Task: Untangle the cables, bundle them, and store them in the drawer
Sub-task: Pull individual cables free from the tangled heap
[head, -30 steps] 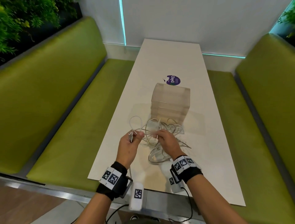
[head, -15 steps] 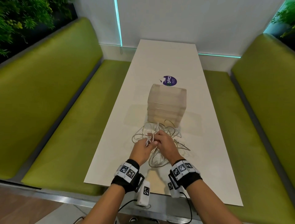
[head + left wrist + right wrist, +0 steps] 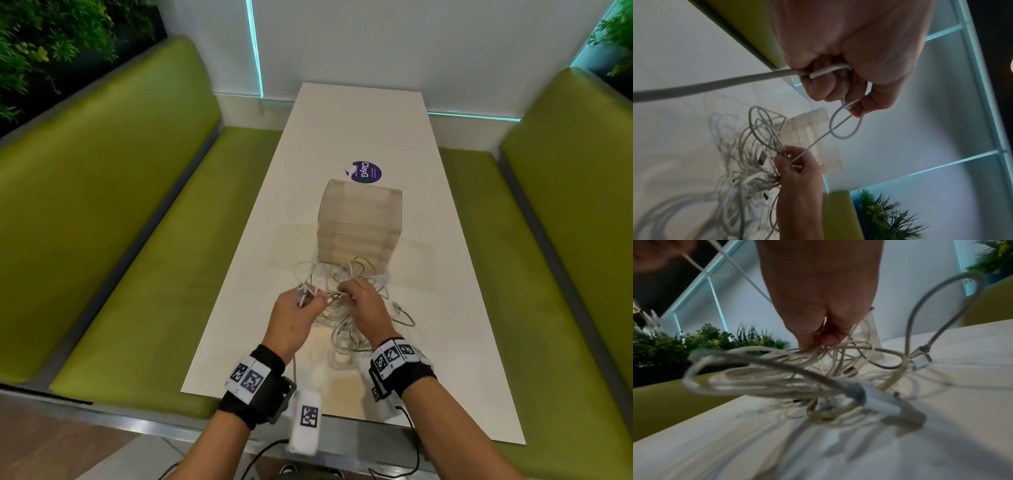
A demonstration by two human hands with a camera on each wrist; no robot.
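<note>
A tangle of white cables [image 3: 346,308] lies on the white table [image 3: 359,130] just in front of a translucent drawer unit [image 3: 359,222]. My left hand [image 3: 294,315] grips one thin white cable [image 3: 844,126], with a small loop hanging below its fingers [image 3: 826,91]. That cable runs taut across to my right hand [image 3: 366,301], which pinches several strands at the top of the tangle [image 3: 818,356]. Silver plugs [image 3: 920,361] stick out of the pile. The drawers look closed.
A purple round sticker [image 3: 366,171] sits on the table beyond the drawer unit. Green benches [image 3: 137,240] flank the table on both sides [image 3: 548,274]. Plants [image 3: 51,41] stand behind the left bench. The white wall closes the far end.
My left hand moved right toward the right hand, then drew slightly apart again with its cable. The right hand stayed on the tangle.
</note>
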